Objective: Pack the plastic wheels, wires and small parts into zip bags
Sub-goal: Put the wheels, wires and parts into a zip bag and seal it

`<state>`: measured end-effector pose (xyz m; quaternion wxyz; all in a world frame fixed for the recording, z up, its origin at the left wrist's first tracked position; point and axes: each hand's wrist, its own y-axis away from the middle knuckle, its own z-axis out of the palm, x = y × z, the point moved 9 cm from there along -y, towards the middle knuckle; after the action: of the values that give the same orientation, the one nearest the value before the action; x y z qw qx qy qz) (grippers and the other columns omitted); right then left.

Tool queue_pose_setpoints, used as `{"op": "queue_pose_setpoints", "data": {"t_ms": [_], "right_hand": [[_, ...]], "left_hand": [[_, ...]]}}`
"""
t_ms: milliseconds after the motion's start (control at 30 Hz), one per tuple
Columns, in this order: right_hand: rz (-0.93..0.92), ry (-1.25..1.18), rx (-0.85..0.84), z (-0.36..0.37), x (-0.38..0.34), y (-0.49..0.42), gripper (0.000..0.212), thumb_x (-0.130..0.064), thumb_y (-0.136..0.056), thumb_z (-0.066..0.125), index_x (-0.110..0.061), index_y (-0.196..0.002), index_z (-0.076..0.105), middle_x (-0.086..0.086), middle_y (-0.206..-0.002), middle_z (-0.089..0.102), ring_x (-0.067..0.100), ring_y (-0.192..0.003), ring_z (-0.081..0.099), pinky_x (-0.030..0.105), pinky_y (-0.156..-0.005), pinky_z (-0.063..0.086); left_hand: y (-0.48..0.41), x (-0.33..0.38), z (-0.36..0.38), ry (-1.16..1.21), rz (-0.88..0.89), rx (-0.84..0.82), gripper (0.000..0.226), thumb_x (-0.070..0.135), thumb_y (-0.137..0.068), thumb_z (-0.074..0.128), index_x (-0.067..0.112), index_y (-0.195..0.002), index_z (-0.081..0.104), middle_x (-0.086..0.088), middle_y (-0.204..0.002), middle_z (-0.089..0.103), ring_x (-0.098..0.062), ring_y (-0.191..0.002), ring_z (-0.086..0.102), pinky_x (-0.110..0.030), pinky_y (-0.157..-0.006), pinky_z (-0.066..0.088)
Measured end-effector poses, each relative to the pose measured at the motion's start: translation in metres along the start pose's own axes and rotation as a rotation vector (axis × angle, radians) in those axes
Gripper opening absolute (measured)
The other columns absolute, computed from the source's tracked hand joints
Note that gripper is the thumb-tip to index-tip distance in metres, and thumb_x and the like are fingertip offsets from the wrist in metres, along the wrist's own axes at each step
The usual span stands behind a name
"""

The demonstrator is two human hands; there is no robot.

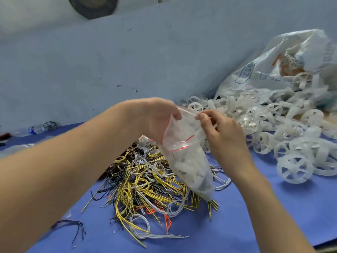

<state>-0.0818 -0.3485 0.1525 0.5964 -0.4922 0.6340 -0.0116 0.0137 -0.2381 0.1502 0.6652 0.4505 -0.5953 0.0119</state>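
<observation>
A clear zip bag (189, 161) with a red seal line hangs in the air above the wire pile, filled with white plastic parts and a smaller zip bag. My left hand (155, 117) grips the left end of the bag's top edge. My right hand (217, 130) pinches the top edge at its right end. Below lies a tangled pile of yellow, white, black and orange wires (145, 183). A heap of white plastic wheels (284, 136) spreads over the right side of the table.
The blue table cover (255, 216) runs under everything. A large white sack (273, 66) leans against the wall at the right, spilling wheels. A plastic bottle (36, 129) and a dark wheel (50, 125) lie at the far left. Loose dark wires (73, 227) lie near the front.
</observation>
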Motion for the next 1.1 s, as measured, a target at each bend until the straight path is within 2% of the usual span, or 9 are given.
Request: {"op": "queue_pose_setpoints", "data": {"t_ms": [100, 200, 300, 367, 467, 533, 667, 900, 1100], "right_hand": [[-0.032, -0.038, 0.049, -0.006, -0.01, -0.004, 0.023, -0.035, -0.101, 0.051, -0.025, -0.097, 0.07, -0.014, -0.062, 0.056, 0.001, -0.062, 0.051, 0.021, -0.055, 0.035], [-0.063, -0.05, 0.02, -0.002, -0.021, -0.003, 0.022, -0.034, -0.101, 0.052, -0.024, -0.097, 0.071, -0.016, -0.062, 0.055, 0.0, -0.061, 0.051, 0.02, -0.056, 0.033], [-0.111, 0.024, -0.085, 0.017, -0.032, 0.002, 0.022, -0.03, -0.101, 0.052, -0.02, -0.101, 0.072, -0.015, -0.065, 0.053, 0.005, -0.063, 0.047, 0.027, -0.06, 0.034], [-0.124, 0.048, -0.133, 0.025, -0.035, 0.006, 0.023, -0.03, -0.101, 0.05, -0.02, -0.103, 0.071, -0.014, -0.067, 0.054, 0.005, -0.064, 0.048, 0.03, -0.062, 0.035], [-0.142, 0.002, -0.16, 0.029, -0.038, 0.007, 0.019, -0.026, -0.1, 0.053, -0.021, -0.099, 0.072, -0.018, -0.057, 0.049, -0.003, -0.059, 0.049, 0.018, -0.056, 0.034], [-0.144, -0.047, -0.125, 0.026, -0.039, 0.005, 0.018, -0.024, -0.1, 0.054, -0.022, -0.098, 0.072, -0.019, -0.056, 0.052, -0.004, -0.058, 0.051, 0.014, -0.055, 0.033], [-0.119, -0.043, -0.055, 0.017, -0.032, 0.0, 0.019, -0.028, -0.099, 0.056, -0.02, -0.097, 0.073, -0.028, -0.06, 0.056, -0.006, -0.06, 0.052, 0.011, -0.055, 0.033], [-0.012, -0.177, 0.067, -0.008, -0.01, -0.013, 0.02, -0.034, -0.099, 0.054, -0.028, -0.089, 0.07, -0.022, -0.057, 0.056, 0.002, -0.054, 0.049, 0.021, -0.055, 0.033], [-0.057, -0.352, 0.023, -0.01, -0.024, -0.011, 0.022, -0.033, -0.103, 0.048, -0.035, -0.097, 0.07, -0.016, -0.07, 0.06, 0.004, -0.058, 0.05, 0.029, -0.054, 0.044]], "left_hand": [[0.003, 0.02, -0.001, 0.426, 0.134, 0.002, 0.035, 0.001, -0.089, 0.028, -0.01, -0.116, 0.047, -0.026, -0.126, 0.057, -0.036, -0.11, 0.061, -0.055, -0.098, 0.043], [-0.008, 0.007, -0.005, 0.628, 0.254, 0.13, 0.038, 0.0, -0.089, 0.03, -0.007, -0.119, 0.052, -0.023, -0.113, 0.064, -0.032, -0.088, 0.068, -0.049, -0.079, 0.056], [-0.021, -0.008, -0.01, 0.355, 0.394, 0.385, 0.025, 0.002, -0.097, 0.034, -0.003, -0.102, 0.059, -0.019, -0.094, 0.063, -0.029, -0.089, 0.063, -0.036, -0.086, 0.054], [-0.028, -0.005, -0.006, -0.124, 0.425, 0.467, 0.023, 0.004, -0.099, 0.033, 0.003, -0.095, 0.055, -0.016, -0.093, 0.057, -0.028, -0.091, 0.057, -0.025, -0.078, 0.046], [-0.022, -0.001, 0.009, -1.058, 0.318, 0.535, 0.037, 0.002, -0.096, 0.041, 0.003, -0.131, 0.05, -0.015, -0.131, 0.055, -0.027, -0.118, 0.052, -0.026, -0.085, 0.038], [-0.026, -0.012, 0.0, -1.369, 0.128, 0.476, 0.044, 0.007, -0.095, 0.047, 0.005, -0.139, 0.046, -0.013, -0.136, 0.052, -0.026, -0.123, 0.049, -0.032, -0.097, 0.04], [-0.004, -0.004, -0.014, -1.287, 0.104, 0.359, 0.037, 0.038, -0.102, 0.039, 0.009, -0.106, 0.062, -0.004, -0.086, 0.066, -0.016, -0.07, 0.061, -0.025, -0.062, 0.047], [0.08, 0.021, 0.01, -1.536, 0.541, 0.413, 0.061, 0.078, -0.083, 0.022, 0.035, -0.102, 0.06, 0.023, -0.069, 0.07, 0.007, -0.061, 0.062, -0.024, -0.068, 0.05], [0.111, 0.039, 0.009, -1.442, 0.995, 0.573, 0.031, 0.058, -0.095, 0.04, 0.031, -0.09, 0.054, 0.016, -0.065, 0.064, 0.0, -0.057, 0.058, -0.028, -0.061, 0.048]]}}
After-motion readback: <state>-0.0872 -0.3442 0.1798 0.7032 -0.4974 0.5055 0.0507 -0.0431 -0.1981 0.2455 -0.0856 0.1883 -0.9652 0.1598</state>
